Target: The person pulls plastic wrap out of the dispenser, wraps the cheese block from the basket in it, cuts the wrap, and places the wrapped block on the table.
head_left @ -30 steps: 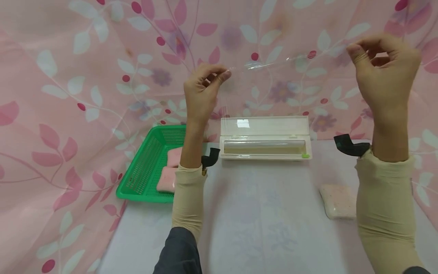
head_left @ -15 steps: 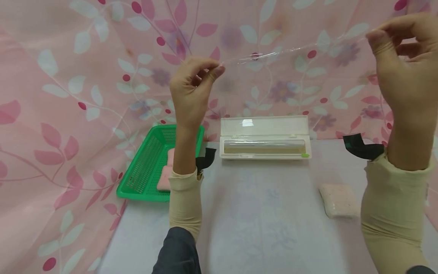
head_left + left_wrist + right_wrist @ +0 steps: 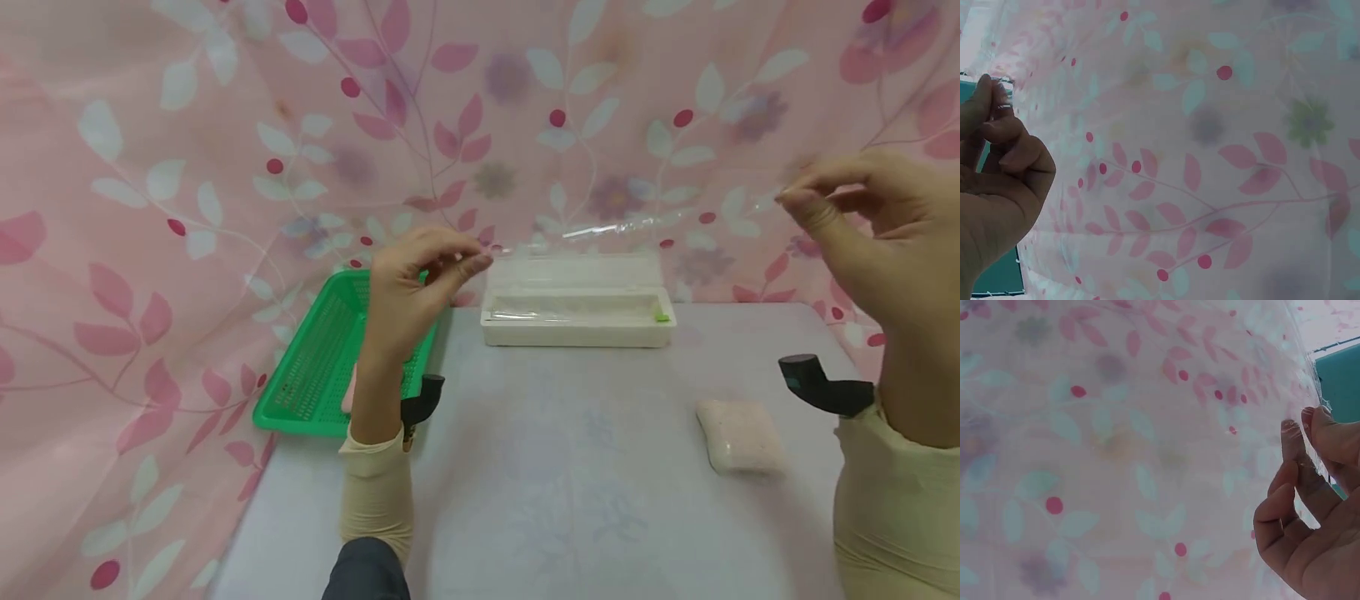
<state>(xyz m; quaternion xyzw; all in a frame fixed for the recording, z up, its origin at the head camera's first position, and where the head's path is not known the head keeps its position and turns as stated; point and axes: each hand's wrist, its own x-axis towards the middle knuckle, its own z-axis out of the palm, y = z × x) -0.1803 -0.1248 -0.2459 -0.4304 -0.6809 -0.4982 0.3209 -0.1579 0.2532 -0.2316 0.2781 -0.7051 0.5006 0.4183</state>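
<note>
A sheet of clear cling film [image 3: 611, 228] stretches between my two raised hands. My left hand [image 3: 411, 287] pinches one corner between thumb and forefinger, in front of the green basket. At the right, my right hand [image 3: 888, 237] pinches the other corner, higher up. In the right wrist view, the film's edge [image 3: 1302, 344] runs up from the thumb and fingertip. Behind the sheet stands a white cling film box [image 3: 577, 335] with its lid up, partly seen through the film. The sheet's lower edge is too transparent to make out.
A pink pillow-shaped block [image 3: 741, 437] lies on the white-covered table [image 3: 570, 517] at the right. The green basket [image 3: 296, 408] at the left holds pink matter [image 3: 348, 392], mostly hidden by my left forearm. A floral curtain [image 3: 225, 275] hangs behind.
Both hands first spread apart, the right one rising, then came down together with the cling film. The sheet now hangs lower, in front of the box.
</note>
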